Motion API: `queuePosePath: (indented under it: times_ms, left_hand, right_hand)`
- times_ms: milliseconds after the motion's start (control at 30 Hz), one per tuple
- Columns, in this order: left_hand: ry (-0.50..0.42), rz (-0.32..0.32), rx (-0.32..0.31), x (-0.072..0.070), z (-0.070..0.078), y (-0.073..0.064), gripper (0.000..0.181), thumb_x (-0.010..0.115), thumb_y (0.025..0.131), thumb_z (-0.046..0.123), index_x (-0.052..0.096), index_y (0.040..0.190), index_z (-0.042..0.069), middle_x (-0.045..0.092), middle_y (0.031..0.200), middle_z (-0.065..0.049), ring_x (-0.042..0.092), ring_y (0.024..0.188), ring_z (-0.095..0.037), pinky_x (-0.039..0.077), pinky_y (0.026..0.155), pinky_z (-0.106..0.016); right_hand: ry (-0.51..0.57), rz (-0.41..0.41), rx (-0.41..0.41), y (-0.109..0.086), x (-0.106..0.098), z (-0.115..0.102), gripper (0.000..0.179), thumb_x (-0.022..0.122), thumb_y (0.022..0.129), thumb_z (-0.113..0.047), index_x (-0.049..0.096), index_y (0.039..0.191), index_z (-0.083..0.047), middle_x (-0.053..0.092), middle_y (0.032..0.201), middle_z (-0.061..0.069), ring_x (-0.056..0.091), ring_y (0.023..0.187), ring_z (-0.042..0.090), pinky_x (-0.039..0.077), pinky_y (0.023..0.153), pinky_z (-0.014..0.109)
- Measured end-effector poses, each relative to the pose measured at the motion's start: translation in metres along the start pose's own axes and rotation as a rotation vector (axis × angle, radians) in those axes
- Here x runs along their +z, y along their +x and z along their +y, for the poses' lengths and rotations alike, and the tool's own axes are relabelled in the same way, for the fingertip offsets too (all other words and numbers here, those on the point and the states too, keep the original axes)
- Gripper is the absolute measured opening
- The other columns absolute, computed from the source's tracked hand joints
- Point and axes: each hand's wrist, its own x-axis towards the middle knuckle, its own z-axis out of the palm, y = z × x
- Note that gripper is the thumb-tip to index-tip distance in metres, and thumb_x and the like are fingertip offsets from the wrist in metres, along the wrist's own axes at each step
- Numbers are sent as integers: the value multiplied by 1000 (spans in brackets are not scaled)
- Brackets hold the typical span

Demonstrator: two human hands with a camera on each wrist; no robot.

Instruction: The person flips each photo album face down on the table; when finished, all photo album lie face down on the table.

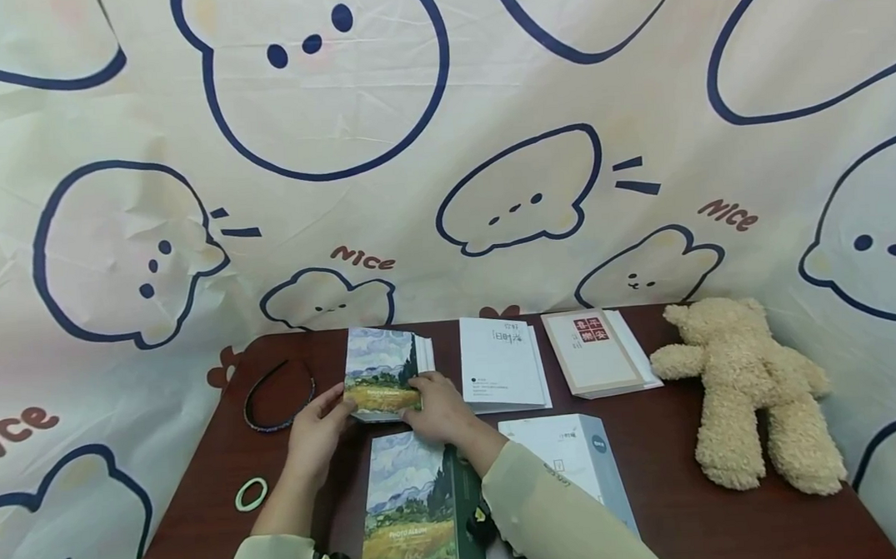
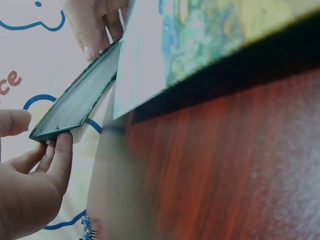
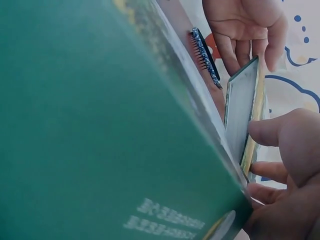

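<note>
Both hands hold a small photo album [image 1: 380, 366] with a painted landscape cover at the back left of the table. At its left edge, my left hand [image 1: 315, 431] grips it with thumb and fingers. My right hand [image 1: 442, 409] pinches the lower right side, its thumb on the album [image 3: 239, 112] in the right wrist view. In the left wrist view the album [image 2: 80, 95] shows its pale page edges, tilted up between the hands. Nearer the person lies a second photo album [image 1: 408, 498] with the same picture and a green spine, partly hidden by the right forearm.
Right of the hands lie a white book [image 1: 497, 361], a cream book [image 1: 594, 356] with red characters, and a white-and-blue book [image 1: 556, 450] partly under the right sleeve. A teddy bear [image 1: 746, 391] lies far right. On the left are a dark headband [image 1: 251, 413] and a pale green ring [image 1: 241, 495].
</note>
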Motion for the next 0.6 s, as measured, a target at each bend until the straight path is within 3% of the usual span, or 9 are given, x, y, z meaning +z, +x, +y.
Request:
queuePosePath:
  times_ms: [467,600]
  left_hand:
    - [52,24,74,3,13,-5,60,67,103,29,46,157,14,47,154,-13,47,138,-29,43,112,-52]
    - [52,20,106,3,18,-9,61,69,102,32,47,157,16,49,152,-11,50,134,-26,47,106,-43]
  right_hand:
    - [99,-15,-5,-1,-5,-1,57,64,102,-36,53,151,-8,45,156,15,46,142,32,41,115,48]
    - [131,-31,3,0,-4,0,58,65,102,-39,53,150,-10,46,155,14,48,141,31,42,113,48]
